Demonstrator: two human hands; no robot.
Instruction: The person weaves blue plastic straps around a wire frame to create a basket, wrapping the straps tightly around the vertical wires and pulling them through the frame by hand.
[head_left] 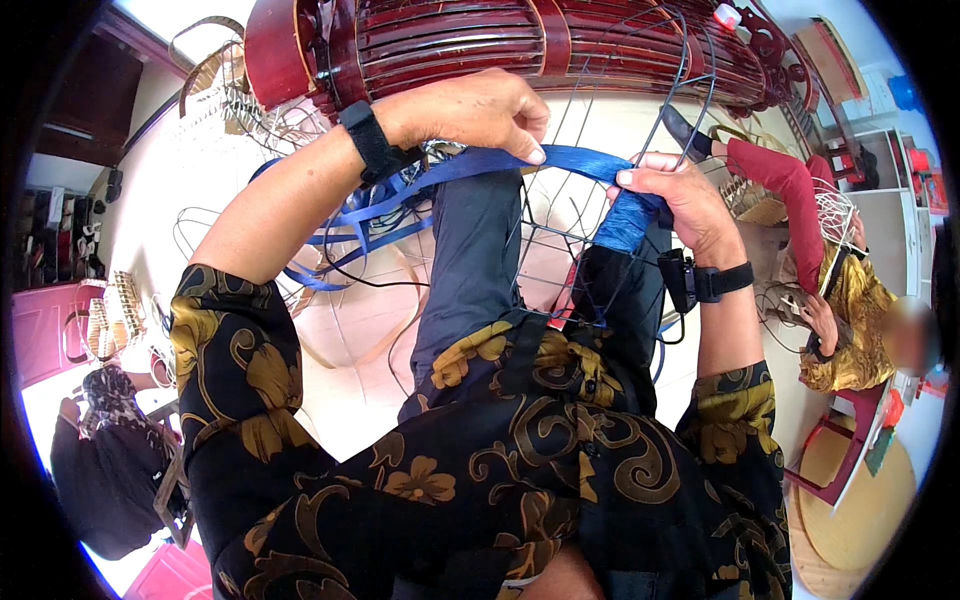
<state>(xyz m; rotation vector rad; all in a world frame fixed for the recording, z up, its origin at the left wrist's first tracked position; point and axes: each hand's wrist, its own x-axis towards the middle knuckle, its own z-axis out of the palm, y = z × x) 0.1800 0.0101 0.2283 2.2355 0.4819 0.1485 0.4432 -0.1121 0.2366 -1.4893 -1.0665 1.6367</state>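
Note:
A dark wire basket frame (550, 236) rests on my lap, with tall wires rising at its far right. Part of its right side is wrapped in glossy blue strip (628, 224). From there a flat blue strap (575, 160) runs leftward. My left hand (497, 112) is closed, its thumb pressed on that strap. Closed at the wrapped side, my right hand (682, 200) pinches the strap against the frame between thumb and fingers. Loose loops of the same blue strap (385, 212) hang beyond my left forearm, partly hidden by it.
A dark red slatted wooden bench (450, 45) stretches across the far side. Woven baskets and wire frames (235, 95) lie at the far left. At the right, a seated co-worker (850, 300) handles white wires (838, 215). Another person in dark clothes (105, 480) is at the lower left.

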